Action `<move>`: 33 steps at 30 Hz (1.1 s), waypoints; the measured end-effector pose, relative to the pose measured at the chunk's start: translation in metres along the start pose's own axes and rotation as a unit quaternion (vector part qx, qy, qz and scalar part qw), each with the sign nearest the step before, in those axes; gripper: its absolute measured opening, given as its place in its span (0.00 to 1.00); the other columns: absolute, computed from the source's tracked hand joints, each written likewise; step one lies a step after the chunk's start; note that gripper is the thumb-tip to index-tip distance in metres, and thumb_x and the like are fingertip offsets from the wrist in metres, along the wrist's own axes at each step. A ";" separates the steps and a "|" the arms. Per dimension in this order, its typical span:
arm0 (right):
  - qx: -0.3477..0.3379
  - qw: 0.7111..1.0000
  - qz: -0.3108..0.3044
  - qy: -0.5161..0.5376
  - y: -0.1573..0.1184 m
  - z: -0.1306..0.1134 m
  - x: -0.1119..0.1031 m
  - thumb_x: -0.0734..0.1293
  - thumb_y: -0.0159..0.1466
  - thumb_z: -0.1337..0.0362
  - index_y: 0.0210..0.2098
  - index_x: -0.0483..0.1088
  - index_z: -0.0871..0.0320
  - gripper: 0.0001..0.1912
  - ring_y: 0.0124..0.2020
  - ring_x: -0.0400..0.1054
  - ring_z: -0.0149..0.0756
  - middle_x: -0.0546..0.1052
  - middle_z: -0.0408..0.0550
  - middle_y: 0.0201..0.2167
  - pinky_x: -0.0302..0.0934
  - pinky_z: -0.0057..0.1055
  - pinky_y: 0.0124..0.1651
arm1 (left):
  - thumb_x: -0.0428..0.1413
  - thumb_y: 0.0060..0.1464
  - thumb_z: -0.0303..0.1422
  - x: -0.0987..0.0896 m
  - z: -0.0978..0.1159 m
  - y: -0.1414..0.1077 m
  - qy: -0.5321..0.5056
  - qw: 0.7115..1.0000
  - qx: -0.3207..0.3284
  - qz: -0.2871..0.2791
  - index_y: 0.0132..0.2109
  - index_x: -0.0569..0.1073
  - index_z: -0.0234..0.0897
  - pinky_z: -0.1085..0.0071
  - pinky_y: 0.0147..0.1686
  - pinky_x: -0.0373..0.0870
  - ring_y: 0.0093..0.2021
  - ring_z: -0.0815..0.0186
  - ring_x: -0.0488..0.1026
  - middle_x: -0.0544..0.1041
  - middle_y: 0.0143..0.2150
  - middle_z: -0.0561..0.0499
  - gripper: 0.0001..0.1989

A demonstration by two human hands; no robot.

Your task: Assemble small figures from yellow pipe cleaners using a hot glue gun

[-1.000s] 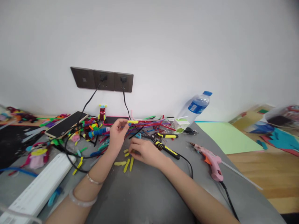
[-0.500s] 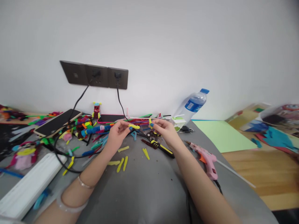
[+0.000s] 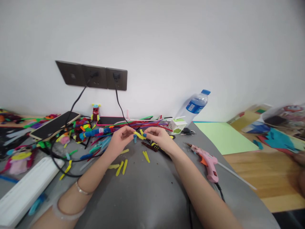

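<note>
between both hands, the yellow piece lies slanted left-right.

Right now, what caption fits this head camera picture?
Left hand and right hand pinch short fuzzy yellow pipe-cleaner pieces together above the grey table.

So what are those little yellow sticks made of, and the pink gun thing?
The yellow sticks look like cut pieces of fuzzy pipe cleaner: soft matte fluff, probably over thin wire, since some lie slightly bent. Both the left hand and the right hand pinch one such piece. The pink glue gun looks like smooth, slightly shiny hard plastic with an orange trigger.
</note>
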State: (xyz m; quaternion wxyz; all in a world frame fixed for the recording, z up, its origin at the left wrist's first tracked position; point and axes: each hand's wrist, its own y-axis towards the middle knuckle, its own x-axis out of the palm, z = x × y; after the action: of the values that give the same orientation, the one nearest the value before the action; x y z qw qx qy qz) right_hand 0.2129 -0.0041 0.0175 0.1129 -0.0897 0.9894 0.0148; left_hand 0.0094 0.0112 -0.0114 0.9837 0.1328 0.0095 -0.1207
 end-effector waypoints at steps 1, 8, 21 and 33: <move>0.001 1.000 0.000 -0.001 0.000 0.000 0.001 0.70 0.54 0.56 0.30 0.74 0.59 0.12 0.26 0.61 0.31 0.72 0.43 0.24 0.51 0.26 0.27 | 0.64 0.50 0.37 0.000 0.000 0.000 -0.003 1.000 0.000 -0.002 0.37 0.76 0.37 0.70 0.35 0.73 0.34 0.64 0.76 0.78 0.33 0.49 0.10; -0.016 1.000 -0.010 -0.012 0.000 -0.001 0.004 0.70 0.55 0.56 0.29 0.73 0.59 0.11 0.25 0.63 0.32 0.73 0.43 0.24 0.55 0.27 0.28 | 0.65 0.48 0.39 0.001 0.006 -0.001 -0.005 1.000 -0.010 -0.010 0.36 0.77 0.37 0.69 0.34 0.74 0.32 0.62 0.77 0.80 0.31 0.49 0.11; -0.025 0.998 -0.003 -0.057 -0.002 -0.001 0.008 0.68 0.58 0.57 0.31 0.73 0.59 0.11 0.25 0.66 0.32 0.76 0.45 0.25 0.58 0.29 0.30 | 0.64 0.48 0.35 0.000 0.006 -0.001 -0.002 1.000 -0.012 -0.001 0.34 0.78 0.37 0.68 0.35 0.76 0.33 0.61 0.79 0.82 0.32 0.48 0.08; -0.026 0.997 -0.001 -0.072 -0.004 -0.003 0.012 0.67 0.58 0.57 0.32 0.71 0.59 0.11 0.24 0.64 0.32 0.75 0.46 0.25 0.57 0.29 0.29 | 0.65 0.47 0.36 0.001 0.006 -0.002 -0.023 0.999 -0.024 0.004 0.33 0.78 0.36 0.67 0.34 0.77 0.31 0.61 0.79 0.82 0.29 0.48 0.08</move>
State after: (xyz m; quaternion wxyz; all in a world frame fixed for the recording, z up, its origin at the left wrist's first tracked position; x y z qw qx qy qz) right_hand 0.2011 -0.0098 0.0173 0.1819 -0.0926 0.9778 0.0466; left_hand 0.0099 0.0075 -0.0059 0.9870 0.1062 -0.0102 -0.1198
